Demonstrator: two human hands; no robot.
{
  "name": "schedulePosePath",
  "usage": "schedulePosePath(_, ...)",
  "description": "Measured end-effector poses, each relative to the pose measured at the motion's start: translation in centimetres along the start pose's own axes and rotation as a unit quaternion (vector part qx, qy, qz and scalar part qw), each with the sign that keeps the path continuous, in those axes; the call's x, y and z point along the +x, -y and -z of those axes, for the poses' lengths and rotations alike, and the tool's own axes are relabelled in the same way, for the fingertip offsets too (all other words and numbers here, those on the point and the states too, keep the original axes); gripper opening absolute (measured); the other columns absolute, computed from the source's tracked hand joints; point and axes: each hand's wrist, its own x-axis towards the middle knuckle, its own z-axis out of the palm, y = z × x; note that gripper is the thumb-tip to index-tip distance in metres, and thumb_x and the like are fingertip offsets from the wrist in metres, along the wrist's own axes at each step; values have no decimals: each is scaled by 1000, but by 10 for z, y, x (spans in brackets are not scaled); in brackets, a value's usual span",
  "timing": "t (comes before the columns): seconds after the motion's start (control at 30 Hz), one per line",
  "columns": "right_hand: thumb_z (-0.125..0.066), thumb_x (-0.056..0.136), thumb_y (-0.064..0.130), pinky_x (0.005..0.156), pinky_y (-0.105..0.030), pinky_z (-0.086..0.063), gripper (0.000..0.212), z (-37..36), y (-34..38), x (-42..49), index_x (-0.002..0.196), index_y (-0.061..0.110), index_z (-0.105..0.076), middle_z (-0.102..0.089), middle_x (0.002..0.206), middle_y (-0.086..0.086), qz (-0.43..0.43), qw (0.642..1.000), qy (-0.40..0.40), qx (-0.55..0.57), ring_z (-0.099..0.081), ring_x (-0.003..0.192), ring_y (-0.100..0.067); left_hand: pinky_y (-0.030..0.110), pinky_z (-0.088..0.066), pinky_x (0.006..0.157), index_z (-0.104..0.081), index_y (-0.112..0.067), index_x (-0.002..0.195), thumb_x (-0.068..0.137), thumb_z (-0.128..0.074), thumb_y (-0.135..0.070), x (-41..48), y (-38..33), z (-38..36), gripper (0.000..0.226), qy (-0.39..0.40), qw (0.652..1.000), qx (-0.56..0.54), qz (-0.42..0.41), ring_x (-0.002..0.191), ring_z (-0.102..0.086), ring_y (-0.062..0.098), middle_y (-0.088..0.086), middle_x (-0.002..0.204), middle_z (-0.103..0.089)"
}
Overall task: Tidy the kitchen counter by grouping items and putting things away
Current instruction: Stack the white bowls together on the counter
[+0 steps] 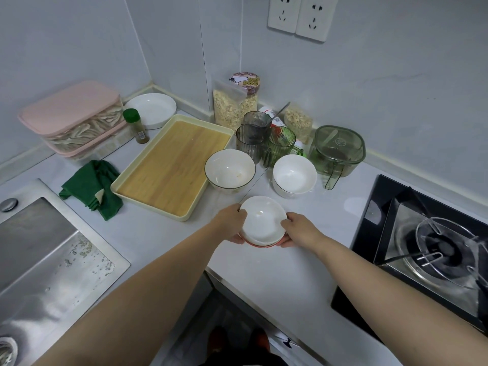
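While both hands grip the stacked bowls [262, 225] low in the frame's centre, left hand [232, 223] and right hand [297, 231] on opposite rims, grouping seems underway; next probably carrying them to the tray [169, 165].

View: single wide-angle, head-worn, high over the counter [290, 273], tilted forward and down.
Facing: toward the counter's back corner at upper left, walls bowed by the lens.
Nearness: close, forearms entering from the bottom border.
Centre: left hand [232, 223] and right hand [298, 231] gripping the bowl stack [261, 223], near the counter's front edge.
Left border: sink [34, 247], cut off.
Right border: stove [435, 249], cut off.
Top border: wall sockets [314, 19].
Bottom border: floor below the counter's front edge.
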Motion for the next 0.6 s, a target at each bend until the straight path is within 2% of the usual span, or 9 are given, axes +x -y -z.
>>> schedulePosePath(0.07,-32,93,9,67,-28,-58,32,0,-1,0,118,7,-51,-66,93,-16,-6,1000,10,15,-68,75,-25,37,-59,64,-41,-15,134,96,-30,-18,0,-6,-3,40,15,999,-44,25,85,-69,39,11,115,-51)
schedulePosePath(0.13,-34,94,13,70,-28,-58,31,1,-1,0,121,11,-50,-66,97,-15,-15,999,32,32,-69,80,-25,40,-59,65,-40,-14,134,95,-31,-15,0,-9,-5,40,11,998,-51,42,87,-68,41,14,120,-52)
schedulePosePath(0.23,-39,96,26,77,-33,-56,29,7,-1,-1,117,12,-53,-65,95,-14,-47,994,68,75,-68,82,-27,47,-55,85,-40,-10,134,92,-44,-11,7,-6,-7,43,11,996,-57,61,100,-64,41,16,124,-56)
schedulePosePath(0.27,-40,96,31,75,-34,-55,30,12,0,1,114,12,-54,-64,95,-14,-54,994,54,83,-67,78,-27,46,-52,90,-39,-9,135,90,-49,-10,10,-4,-7,46,14,996,-54,67,104,-62,40,16,125,-56)
schedulePosePath(0.33,-39,97,34,67,-36,-54,30,26,3,9,109,9,-51,-58,97,-15,-45,994,-22,97,-64,69,-29,44,-52,92,-38,-9,136,90,-51,-9,17,-2,-7,48,13,995,-60,84,103,-63,38,14,118,-59)
schedulePosePath(0.4,-40,98,31,62,-37,-53,26,44,9,20,105,7,-46,-53,91,-14,-33,987,-108,116,-62,63,-31,45,-55,87,-39,-11,135,92,-43,-11,18,-4,-7,43,12,991,-87,101,93,-68,38,12,100,-62)
schedulePosePath(0.47,-41,97,27,59,-37,-52,24,60,18,33,105,4,-46,-50,82,-12,-35,980,-148,125,-59,59,-31,44,-57,82,-40,-13,135,94,-39,-12,20,-7,-7,41,10,990,-97,104,87,-69,38,8,89,-59)
schedulePosePath(0.53,-43,96,25,57,-37,-52,27,69,24,42,108,1,-48,-53,78,-14,-42,980,-161,104,-57,55,-30,43,-58,80,-39,-15,136,94,-39,-11,20,-8,-8,42,9,990,-101,102,85,-70,36,7,90,-58)
schedulePosePath(0.6,-45,95,23,53,-36,-52,29,73,29,53,110,-2,-50,-55,71,-15,-43,982,-172,62,-54,51,-28,42,-59,77,-38,-16,137,93,-40,-11,23,-8,-8,44,4,988,-113,107,84,-71,34,10,102,-58)
